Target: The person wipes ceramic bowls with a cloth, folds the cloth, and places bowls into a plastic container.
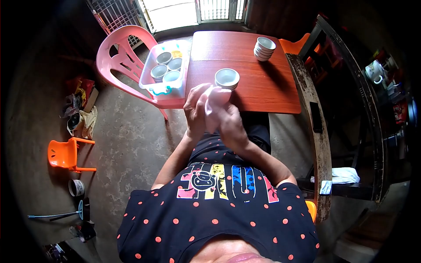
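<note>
My left hand and my right hand are close together in front of my body, at the near edge of the red table. Both close around a pale pinkish-white cloth bunched between them. Whether something sits inside the cloth is hidden by the fingers. Just beyond my hands a small stack of white bowls stands upright on the table. A taller stack of white bowls is at the far right corner.
Left of the table, a clear plastic bin with several bowls rests on a pink chair. A worn wooden bench bearing a dark phone runs along the right. A small orange chair stands on the floor at left.
</note>
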`<act>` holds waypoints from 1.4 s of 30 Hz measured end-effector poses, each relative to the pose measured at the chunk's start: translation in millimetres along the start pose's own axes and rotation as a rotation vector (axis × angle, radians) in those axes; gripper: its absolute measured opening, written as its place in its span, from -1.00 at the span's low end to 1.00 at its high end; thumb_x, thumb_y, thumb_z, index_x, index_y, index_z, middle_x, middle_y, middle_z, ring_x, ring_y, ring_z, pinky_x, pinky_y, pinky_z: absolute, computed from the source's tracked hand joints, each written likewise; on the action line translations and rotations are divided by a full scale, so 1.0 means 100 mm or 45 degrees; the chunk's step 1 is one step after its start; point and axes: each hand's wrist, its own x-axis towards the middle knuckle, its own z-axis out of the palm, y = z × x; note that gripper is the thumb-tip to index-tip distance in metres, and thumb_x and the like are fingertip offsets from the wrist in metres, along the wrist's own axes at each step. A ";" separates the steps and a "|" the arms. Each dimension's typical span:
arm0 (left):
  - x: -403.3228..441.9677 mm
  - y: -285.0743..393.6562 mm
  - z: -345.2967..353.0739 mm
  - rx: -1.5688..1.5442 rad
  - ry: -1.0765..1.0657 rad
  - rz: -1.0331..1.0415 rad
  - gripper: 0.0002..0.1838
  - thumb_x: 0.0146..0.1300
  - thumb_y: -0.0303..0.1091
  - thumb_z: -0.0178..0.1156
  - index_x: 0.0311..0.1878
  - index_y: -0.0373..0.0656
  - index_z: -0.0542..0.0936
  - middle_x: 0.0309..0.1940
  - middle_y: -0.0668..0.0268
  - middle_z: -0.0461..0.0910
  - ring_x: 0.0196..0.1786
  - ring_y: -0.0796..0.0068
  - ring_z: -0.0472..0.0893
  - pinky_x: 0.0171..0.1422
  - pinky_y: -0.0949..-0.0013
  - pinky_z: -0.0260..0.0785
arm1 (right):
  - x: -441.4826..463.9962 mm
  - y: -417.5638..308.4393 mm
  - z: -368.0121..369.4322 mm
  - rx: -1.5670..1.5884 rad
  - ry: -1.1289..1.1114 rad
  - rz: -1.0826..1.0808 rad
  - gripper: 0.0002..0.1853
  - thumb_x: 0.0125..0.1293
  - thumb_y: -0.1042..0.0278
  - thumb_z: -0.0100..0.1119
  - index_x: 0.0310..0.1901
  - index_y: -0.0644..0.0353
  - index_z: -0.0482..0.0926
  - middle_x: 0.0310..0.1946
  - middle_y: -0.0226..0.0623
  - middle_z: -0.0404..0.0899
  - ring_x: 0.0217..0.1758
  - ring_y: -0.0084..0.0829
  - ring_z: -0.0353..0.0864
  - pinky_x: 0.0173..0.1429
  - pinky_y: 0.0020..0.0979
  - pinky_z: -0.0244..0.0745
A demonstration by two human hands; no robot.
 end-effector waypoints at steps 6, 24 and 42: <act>0.24 0.19 -0.30 -0.609 -0.289 -0.771 -0.63 0.30 -0.25 0.01 -0.04 -0.37 0.59 -0.22 0.21 0.64 -0.19 0.47 0.61 -0.03 0.46 0.45 | -0.03 0.28 -0.33 -1.534 -0.474 -1.295 -0.62 0.16 0.56 0.24 0.04 0.37 0.47 -0.15 0.12 0.59 0.13 0.05 0.55 0.34 0.00 0.31; 0.04 0.27 -0.03 -0.412 -0.127 -0.585 -0.65 0.41 -0.24 -0.07 0.05 -0.29 0.52 -0.16 0.24 0.57 -0.07 0.44 0.57 0.11 0.42 0.38 | -0.17 0.25 -0.28 -0.874 -0.117 -0.490 -0.80 0.27 0.51 0.14 -0.09 0.38 0.51 -0.31 -0.29 0.59 -0.24 -0.40 0.60 -0.06 -0.40 0.52; -0.05 0.02 0.04 -0.373 -0.045 -0.318 -0.54 0.28 -0.08 0.12 0.04 -0.29 0.52 -0.15 0.22 0.59 -0.12 0.46 0.57 0.03 0.41 0.42 | -0.12 0.18 -0.32 -0.717 -0.086 -0.381 -0.82 0.35 0.44 0.08 -0.08 0.32 0.55 -0.37 -0.18 0.61 -0.28 -0.46 0.64 -0.25 -0.45 0.53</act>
